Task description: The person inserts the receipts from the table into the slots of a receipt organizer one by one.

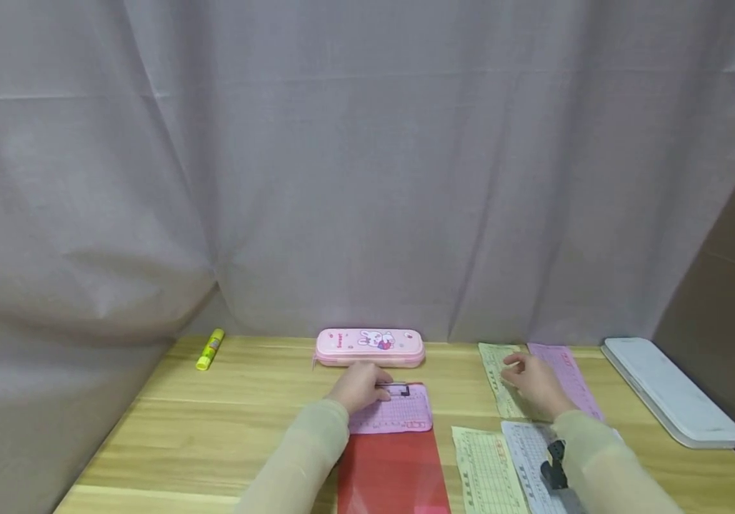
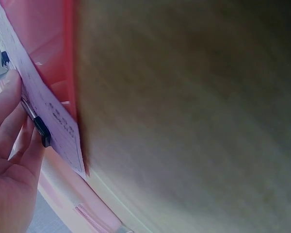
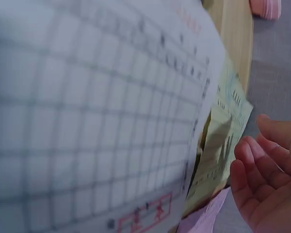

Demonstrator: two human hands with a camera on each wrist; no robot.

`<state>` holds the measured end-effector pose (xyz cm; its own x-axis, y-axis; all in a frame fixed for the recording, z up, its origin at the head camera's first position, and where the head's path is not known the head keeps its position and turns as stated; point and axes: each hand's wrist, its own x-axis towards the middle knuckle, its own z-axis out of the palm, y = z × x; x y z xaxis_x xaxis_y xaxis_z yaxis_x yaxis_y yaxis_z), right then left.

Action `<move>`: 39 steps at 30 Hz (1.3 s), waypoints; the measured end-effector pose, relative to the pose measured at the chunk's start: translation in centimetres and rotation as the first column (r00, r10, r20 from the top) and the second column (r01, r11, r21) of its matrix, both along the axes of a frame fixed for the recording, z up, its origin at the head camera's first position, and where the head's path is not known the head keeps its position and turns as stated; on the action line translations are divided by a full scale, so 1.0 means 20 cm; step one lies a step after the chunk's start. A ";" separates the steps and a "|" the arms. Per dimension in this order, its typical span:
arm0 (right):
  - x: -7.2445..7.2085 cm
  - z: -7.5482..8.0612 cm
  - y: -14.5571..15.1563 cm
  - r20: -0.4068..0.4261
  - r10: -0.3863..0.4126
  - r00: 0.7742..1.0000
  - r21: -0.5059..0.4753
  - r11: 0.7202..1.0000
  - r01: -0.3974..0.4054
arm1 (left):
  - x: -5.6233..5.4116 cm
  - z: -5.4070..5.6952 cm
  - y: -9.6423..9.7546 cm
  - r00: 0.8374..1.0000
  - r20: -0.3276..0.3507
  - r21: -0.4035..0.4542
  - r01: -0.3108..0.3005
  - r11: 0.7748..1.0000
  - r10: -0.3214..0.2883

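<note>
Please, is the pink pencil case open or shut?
Shut: the head view shows no gap along the front of the pink pencil case.

"Sweet" on pink pencil case [image 1: 370, 348]; print on paper slips [image 1: 399, 414] illegible.

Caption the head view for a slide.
Left fingers grip the clip on a lilac sheet over a red folder; right fingers hover, empty, above a green sheet.

Soft light reaches the left hand [image 1: 357, 387]; beside its grip, the flat brown wooden tabletop [image 2: 194, 145] blurs, darkening outward. Near the right hand [image 3: 279, 191], a flat white gridded paper sheet [image 3: 92, 126] blurs.
</note>
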<state>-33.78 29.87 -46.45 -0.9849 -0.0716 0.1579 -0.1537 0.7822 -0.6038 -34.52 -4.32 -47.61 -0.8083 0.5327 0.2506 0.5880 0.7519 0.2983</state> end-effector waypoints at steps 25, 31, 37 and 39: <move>-0.23 -0.03 0.02 -0.148 0.013 0.989 0.236 0.971 0.022 | -0.02 -0.01 0.01 0.999 0.033 -0.029 -0.043 0.999 0.044; -0.22 -0.01 0.02 -0.026 -0.006 1.000 0.296 0.955 0.013 | -0.02 -0.01 0.02 0.998 0.045 -0.015 -0.043 0.999 0.044; -0.23 -0.03 0.03 -0.055 0.036 0.998 0.313 0.950 -0.017 | -0.02 0.01 0.01 0.998 0.041 -0.009 -0.043 0.999 0.043; -0.24 -0.03 0.03 -0.064 0.046 0.997 0.333 0.943 -0.022 | -0.01 0.01 0.01 0.998 0.038 -0.010 -0.044 0.999 0.044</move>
